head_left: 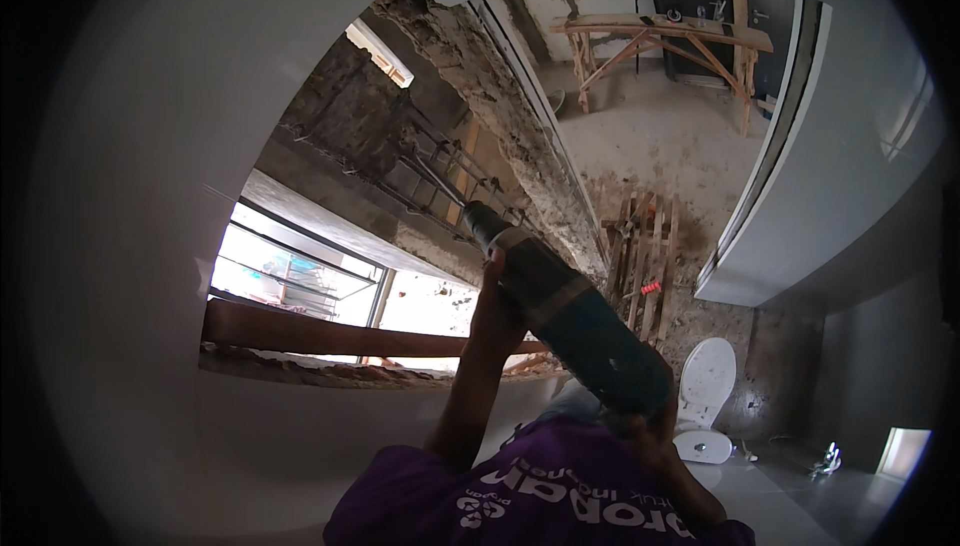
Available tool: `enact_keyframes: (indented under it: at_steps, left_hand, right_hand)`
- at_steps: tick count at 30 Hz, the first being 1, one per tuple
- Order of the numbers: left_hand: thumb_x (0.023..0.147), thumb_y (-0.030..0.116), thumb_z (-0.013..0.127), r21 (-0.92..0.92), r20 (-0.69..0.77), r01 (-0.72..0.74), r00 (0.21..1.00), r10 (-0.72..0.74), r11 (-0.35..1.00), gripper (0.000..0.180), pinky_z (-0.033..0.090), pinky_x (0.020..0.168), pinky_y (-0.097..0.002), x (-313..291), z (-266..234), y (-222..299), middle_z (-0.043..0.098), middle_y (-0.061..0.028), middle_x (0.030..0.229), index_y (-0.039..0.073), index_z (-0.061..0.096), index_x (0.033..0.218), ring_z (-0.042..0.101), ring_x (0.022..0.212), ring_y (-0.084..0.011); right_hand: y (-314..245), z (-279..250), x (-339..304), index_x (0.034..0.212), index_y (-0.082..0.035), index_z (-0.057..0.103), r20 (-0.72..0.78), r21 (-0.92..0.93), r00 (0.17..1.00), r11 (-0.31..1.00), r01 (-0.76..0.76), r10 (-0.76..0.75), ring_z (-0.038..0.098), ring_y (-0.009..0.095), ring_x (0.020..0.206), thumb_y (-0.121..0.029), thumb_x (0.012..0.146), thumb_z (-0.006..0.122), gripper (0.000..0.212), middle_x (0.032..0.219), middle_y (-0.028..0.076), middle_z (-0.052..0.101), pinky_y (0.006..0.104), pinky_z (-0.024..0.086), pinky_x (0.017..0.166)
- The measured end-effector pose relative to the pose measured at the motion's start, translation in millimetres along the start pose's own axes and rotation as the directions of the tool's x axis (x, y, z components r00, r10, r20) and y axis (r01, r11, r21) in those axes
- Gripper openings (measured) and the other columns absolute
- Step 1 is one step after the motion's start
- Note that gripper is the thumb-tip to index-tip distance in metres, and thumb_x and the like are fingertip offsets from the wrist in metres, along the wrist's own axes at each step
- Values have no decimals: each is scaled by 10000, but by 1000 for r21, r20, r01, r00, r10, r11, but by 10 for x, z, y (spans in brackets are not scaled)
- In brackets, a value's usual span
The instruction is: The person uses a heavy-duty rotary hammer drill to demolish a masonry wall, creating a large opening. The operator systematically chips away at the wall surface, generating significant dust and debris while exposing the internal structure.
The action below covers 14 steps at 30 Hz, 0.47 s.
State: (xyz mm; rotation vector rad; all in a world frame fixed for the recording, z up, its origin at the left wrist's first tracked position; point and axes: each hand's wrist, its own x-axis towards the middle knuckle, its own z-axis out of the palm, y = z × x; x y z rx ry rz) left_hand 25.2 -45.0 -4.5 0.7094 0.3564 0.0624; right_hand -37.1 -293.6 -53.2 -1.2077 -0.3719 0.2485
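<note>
I hold a dark green and black demolition hammer [590, 341] slantwise, its long steel chisel [435, 178] pointing up and to the left. My left hand [495, 318] grips the tool from below, just behind its front collar. At the rear end my right hand [655, 426] is closed around the handle, mostly hidden behind the body of the tool. The chisel's tip is at broken concrete [365, 131] with bare steel bars [455, 161] beside it. Whether the tip touches the concrete, I cannot tell.
A wooden beam [330, 331] crosses the window opening at left. A rough broken wall edge [500, 111] runs beside the tool. Below are a wooden slatted frame [640, 266] and a white toilet [708, 381]. A wooden bench [660, 31] stands farther off, past a grey panel [830, 166].
</note>
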Motion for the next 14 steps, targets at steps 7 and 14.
enact_keyframes:
  at_steps: [7, 14]
  left_hand:
    - [901, 505, 520, -25, 122, -57, 991, 59, 998, 615, 386, 1036, -416, 24, -85, 227, 549, -124, 1221, 34, 442, 1289, 521, 1150, -266]
    - [874, 535, 542, -49, 74, -89, 993, 92, 995, 604, 449, 970, -418, 199, -21, 262, 576, -104, 1183, 81, 479, 1266, 558, 1103, -261]
  right_hand:
    - [-173, 219, 207, 1397, 38, 226, 53, -64, 998, 997, 34, -31, 486, 270, 1190, -422, 802, 654, 864, 1261, 207, 492, 387, 392, 986]
    - [-331, 230, 449, 1407, 21, 202, 92, 31, 994, 998, -56, 53, 512, 278, 1175, -430, 805, 648, 875, 1252, 224, 507, 387, 405, 975]
